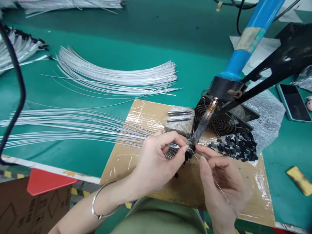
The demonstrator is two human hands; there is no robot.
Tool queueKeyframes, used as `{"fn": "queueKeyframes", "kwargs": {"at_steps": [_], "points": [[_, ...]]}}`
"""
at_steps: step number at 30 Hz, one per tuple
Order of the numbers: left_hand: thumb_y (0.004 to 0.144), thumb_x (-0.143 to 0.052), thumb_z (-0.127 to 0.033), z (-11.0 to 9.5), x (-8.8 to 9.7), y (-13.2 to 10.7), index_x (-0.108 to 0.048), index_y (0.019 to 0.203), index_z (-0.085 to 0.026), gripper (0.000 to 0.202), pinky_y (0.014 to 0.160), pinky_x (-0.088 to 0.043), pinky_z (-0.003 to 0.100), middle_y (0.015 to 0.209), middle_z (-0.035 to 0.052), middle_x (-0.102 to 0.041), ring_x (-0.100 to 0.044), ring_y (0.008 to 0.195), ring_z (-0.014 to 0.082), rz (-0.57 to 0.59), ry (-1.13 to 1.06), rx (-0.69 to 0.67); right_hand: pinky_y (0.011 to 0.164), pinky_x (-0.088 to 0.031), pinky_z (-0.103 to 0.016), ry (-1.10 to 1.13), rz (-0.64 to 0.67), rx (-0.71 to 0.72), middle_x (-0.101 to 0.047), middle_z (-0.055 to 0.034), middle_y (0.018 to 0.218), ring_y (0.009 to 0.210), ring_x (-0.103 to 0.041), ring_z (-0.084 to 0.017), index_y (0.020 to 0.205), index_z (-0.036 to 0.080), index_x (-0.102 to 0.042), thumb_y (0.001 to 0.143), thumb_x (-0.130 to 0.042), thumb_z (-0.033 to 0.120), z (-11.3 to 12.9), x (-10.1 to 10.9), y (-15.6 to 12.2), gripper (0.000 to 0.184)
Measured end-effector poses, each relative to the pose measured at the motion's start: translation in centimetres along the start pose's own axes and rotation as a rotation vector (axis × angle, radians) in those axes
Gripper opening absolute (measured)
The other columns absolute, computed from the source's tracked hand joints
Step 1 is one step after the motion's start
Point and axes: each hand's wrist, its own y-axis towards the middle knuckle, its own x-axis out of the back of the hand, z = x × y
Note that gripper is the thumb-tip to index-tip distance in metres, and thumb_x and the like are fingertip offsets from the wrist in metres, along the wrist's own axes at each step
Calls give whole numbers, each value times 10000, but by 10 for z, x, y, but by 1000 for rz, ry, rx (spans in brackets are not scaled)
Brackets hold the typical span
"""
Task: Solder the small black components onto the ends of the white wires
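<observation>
Head view: at the tip of the soldering iron point(243, 58), cut off above, the left hand point(158, 157) pinches a wire point(173, 145) its fingers mostly hide; the right hand point(223, 177), fingers loosely curled, holds thin solder point(223, 191).

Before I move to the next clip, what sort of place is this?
Probably an electronics or cable assembly workbench: what looks like a soldering iron is mounted on a black stand, near a bundle of white wires and a heap of small black pieces.
</observation>
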Motion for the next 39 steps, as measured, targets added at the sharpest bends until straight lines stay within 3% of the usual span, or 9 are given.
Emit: {"fn": "queueKeyframes", "kwargs": {"at_steps": [14,20,28,39], "points": [[886,-667,-155,-1,2,1,-742,761,-191,150,580,-451,277,821,47,-827,-697,696,170,10,-20,-9,834,-679,-315,-15,-7,8,-876,-83,1114,962,-853,-221,806,232,-664,972,-758,178,0,-1,0,198],[875,-664,-142,-1,1,1,-726,739,-192,157,539,-410,272,792,32,-820,-626,599,138,-1,-10,-12,896,-664,-287,18,14,-5,-868,-68,1172,1020,-845,-197,829,232,-666,984,-736,148,0,1,-1,190],[872,-667,-159,-1,1,2,-735,757,-190,137,590,-464,283,825,51,-827,-724,712,186,17,-28,28,855,-674,-282,-15,9,16,-870,-77,1150,994,-849,-202,821,227,-667,975,-744,150,-2,0,-1,189],[879,-661,-166,-2,1,-1,-736,755,-191,147,593,-473,289,818,52,-824,-728,724,194,4,-20,17,809,-682,-306,-83,-27,49,-874,-94,1091,961,-851,-230,822,234,-666,967,-766,191,2,-4,-2,182]]}}
